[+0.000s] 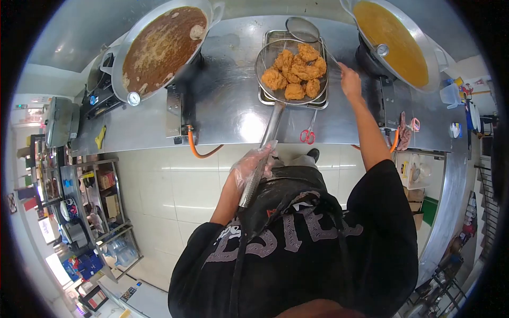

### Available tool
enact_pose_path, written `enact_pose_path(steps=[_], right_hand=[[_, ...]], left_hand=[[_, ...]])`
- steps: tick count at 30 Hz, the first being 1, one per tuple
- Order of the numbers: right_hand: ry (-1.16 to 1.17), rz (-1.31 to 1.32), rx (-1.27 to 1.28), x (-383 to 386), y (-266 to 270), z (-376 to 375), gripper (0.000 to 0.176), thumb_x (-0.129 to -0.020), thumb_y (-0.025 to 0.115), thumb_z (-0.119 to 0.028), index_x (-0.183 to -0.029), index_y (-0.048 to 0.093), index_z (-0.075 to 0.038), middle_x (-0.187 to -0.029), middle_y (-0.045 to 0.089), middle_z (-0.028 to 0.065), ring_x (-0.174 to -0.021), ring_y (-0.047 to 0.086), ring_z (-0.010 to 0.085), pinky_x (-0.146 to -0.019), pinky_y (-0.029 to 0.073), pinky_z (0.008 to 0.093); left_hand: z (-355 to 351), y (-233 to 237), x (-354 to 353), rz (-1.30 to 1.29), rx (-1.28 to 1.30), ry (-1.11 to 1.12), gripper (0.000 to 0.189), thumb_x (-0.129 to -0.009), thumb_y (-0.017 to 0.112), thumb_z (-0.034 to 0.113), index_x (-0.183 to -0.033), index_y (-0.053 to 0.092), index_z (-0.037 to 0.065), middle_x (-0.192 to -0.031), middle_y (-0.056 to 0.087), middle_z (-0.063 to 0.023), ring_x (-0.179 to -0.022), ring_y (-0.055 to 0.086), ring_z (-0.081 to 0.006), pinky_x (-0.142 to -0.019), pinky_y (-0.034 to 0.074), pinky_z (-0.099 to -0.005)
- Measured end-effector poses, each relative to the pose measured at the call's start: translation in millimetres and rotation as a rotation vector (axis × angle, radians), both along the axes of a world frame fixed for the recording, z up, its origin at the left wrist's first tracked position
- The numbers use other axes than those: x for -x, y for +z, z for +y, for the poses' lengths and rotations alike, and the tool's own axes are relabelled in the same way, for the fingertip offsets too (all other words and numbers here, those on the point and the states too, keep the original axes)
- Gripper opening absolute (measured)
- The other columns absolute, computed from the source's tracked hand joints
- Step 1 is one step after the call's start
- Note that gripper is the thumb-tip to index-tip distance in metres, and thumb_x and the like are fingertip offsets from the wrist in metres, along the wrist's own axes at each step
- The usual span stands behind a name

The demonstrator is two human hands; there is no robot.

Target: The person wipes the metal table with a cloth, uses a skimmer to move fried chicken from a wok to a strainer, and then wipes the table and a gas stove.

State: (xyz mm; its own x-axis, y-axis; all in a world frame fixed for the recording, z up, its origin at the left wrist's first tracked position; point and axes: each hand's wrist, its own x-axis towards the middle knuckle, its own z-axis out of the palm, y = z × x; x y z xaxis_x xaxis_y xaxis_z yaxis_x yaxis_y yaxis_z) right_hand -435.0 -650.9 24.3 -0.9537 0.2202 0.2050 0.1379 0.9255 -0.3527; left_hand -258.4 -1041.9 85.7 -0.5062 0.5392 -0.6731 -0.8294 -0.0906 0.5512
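From the head camera: the left grip (257, 163) is wrapped round the handle (272, 125) of a strainer (271, 54), fried pieces (297, 71) inside, over a tray (318, 106) on the worktop (228, 79). The right grip (350, 83) pinches a skimmer (302, 29) — likely draining, which calls for a level strainer.

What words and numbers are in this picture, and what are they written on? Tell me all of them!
"STEL", probably: big grey letters on the black cloth shirt, partly covered by straps.
Round white-faced thermometer on the left wide metal pot: numbers too small to read.
Round white-faced thermometer on the right wide metal pot: too small too.
Black cloth apron: small red mark, unreadable.
Nothing else is readable.
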Motion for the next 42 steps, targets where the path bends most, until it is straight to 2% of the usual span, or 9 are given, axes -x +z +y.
enact_pose_path(steps=[6, 10, 20, 22, 24, 28, 32, 38, 42], right_hand=[[0.123, -0.04, 0.501, 12.0, -93.3, 44.9, 0.032, -0.082, 0.059, -0.015, -0.113, 0.063, -0.008, -0.098, 0.067, 0.0145, -0.08, 0.064, 0.025, -0.076, 0.049, 0.0351], [-0.097, 0.039, 0.362, -16.7, -71.0, 26.2, 0.037, -0.083, 0.058, -0.015, -0.12, 0.059, -0.017, -0.105, 0.062, 0.0183, -0.096, 0.06, 0.0372, -0.084, 0.047, 0.0416], [0.045, 0.352, 0.933, -106.3, -57.2, 43.8, 0.031, -0.083, 0.064, -0.019, -0.111, 0.063, -0.005, -0.094, 0.065, 0.0161, -0.079, 0.062, 0.0224, -0.074, 0.048, 0.0339], [0.021, 0.149, 0.597, -150.9, -17.5, 84.8, 0.02, -0.083, 0.065, -0.019, -0.091, 0.065, 0.0, -0.087, 0.064, 0.0132, -0.075, 0.061, 0.0184, -0.071, 0.048, 0.0314], [-0.194, 0.386, 0.73, -183.8, -28.5, 134.0, 0.017, -0.083, 0.064, -0.016, -0.077, 0.062, 0.0, -0.087, 0.063, 0.0105, -0.075, 0.06, 0.016, -0.069, 0.047, 0.029], [-0.672, 0.623, 0.835, -221.4, -51.4, 296.7, 0.018, -0.085, 0.056, -0.01, -0.1, 0.06, -0.001, -0.085, 0.061, 0.0086, -0.079, 0.058, 0.0189, -0.07, 0.047, 0.0313], [-0.731, 0.399, 0.448, -236.8, -121.7, 436.2, 0.043, -0.079, 0.068, -0.024, -0.114, 0.055, -0.003, -0.104, 0.057, 0.0172, -0.089, 0.056, 0.0299, -0.077, 0.046, 0.0382], [-0.468, -0.166, 0.373, -201.9, -133.5, 496.9, 0.069, -0.067, 0.077, -0.032, -0.122, 0.046, -0.005, -0.115, 0.052, 0.0228, -0.102, 0.052, 0.0382, -0.084, 0.045, 0.0417], [-0.316, -0.177, 0.491, -193.9, -147.8, 502.4, 0.065, -0.067, 0.078, -0.026, -0.119, 0.045, -0.004, -0.114, 0.052, 0.0242, -0.103, 0.052, 0.0409, -0.085, 0.046, 0.0412]], left_hand=[[-1.5, -18.7, -3.6, 0.054, 0.07, 0.037, 0.042, -0.093, 0.047, 0.044, -0.104, 0.054, 0.004, -0.067, 0.056, -0.0044, -0.053, 0.055, -0.0104, -0.044, 0.045, -0.0205], [4.0, -29.3, 6.0, 0.037, 0.157, 0.05, 0.045, -0.092, 0.048, 0.046, -0.11, 0.052, 0.005, -0.069, 0.059, -0.0054, -0.053, 0.056, -0.0131, -0.046, 0.047, -0.0242], [40.7, -15.6, -17.8, -0.098, -0.094, 0.344, 0.066, -0.092, 0.041, 0.052, -0.135, 0.034, 0.002, -0.085, 0.063, -0.0136, -0.055, 0.059, -0.0156, -0.051, 0.053, -0.021], [39.8, -16.7, -35.8, -0.002, -0.018, 0.339, 0.076, -0.089, 0.041, 0.06, -0.139, 0.029, 0.004, -0.097, 0.062, -0.0158, -0.066, 0.062, -0.0183, -0.052, 0.053, -0.023], [41.5, -8.3, -59.7, -0.15, -0.02, 0.445, 0.082, -0.084, 0.041, 0.067, -0.143, 0.026, 0.012, -0.113, 0.056, -0.0193, -0.085, 0.061, -0.0239, -0.07, 0.053, -0.0343], [-32.4, -40.8, -135.4, -0.024, 0.204, 0.682, 0.072, -0.087, 0.043, 0.061, -0.139, 0.032, 0.012, -0.139, 0.037, -0.0199, -0.114, 0.05, -0.0327, -0.099, 0.041, -0.0408], [-32.8, -49.0, -210.6, -0.409, 0.767, 1.071, 0.053, -0.094, 0.043, 0.043, -0.134, 0.038, 0.01, -0.135, 0.042, -0.0189, -0.122, 0.044, -0.0318, -0.1, 0.039, -0.0398], [52.5, -75.2, -209.5, -0.533, 0.992, -0.157, 0.043, -0.094, 0.046, 0.034, -0.129, 0.042, 0.009, -0.125, 0.051, -0.0182, -0.116, 0.049, -0.0256, -0.088, 0.046, -0.039], [174.0, -76.2, -107.4, -0.021, 0.943, -0.552, 0.036, -0.093, 0.05, 0.027, -0.124, 0.047, 0.008, -0.118, 0.056, -0.0177, -0.107, 0.054, -0.0246, -0.081, 0.05, -0.0381]])
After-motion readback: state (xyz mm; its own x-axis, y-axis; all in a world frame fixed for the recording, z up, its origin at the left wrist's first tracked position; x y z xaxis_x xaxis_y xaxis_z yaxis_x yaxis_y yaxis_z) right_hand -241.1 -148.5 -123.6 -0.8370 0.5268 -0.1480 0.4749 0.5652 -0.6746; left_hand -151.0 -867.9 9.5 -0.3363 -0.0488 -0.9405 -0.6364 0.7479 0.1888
